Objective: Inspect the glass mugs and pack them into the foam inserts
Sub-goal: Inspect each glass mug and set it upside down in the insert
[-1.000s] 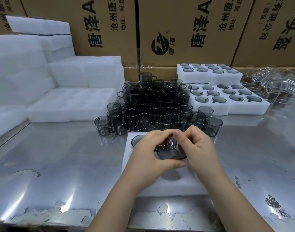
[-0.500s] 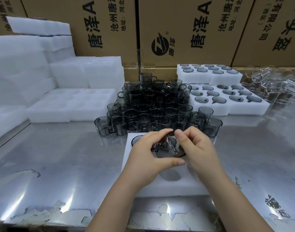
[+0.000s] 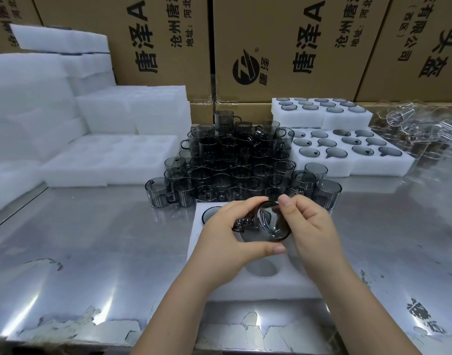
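Both hands hold one smoky grey glass mug [image 3: 269, 222] tipped on its side above a white foam insert [image 3: 255, 285]. My left hand [image 3: 227, 242] curls round the mug from the left, thumb beneath it, its handle pointing left. My right hand [image 3: 309, 226] pinches the rim from the right. One mug [image 3: 209, 213] sits in the insert's far left pocket, and an empty pocket [image 3: 260, 269] shows below the hands. A dense cluster of grey mugs [image 3: 235, 165] stands just behind the insert.
Filled foam inserts [image 3: 347, 152] lie at the back right, with another pair [image 3: 322, 111] behind them. Empty foam inserts [image 3: 109, 160] and stacked foam blocks [image 3: 35, 98] fill the left. Clear glassware [image 3: 424, 129] sits far right. Cardboard boxes [image 3: 283, 47] line the back of the steel table [image 3: 91, 252].
The mug has been turned in my hands, so its round end now faces me more, and it sits slightly higher over the insert. Both hands kept their hold.
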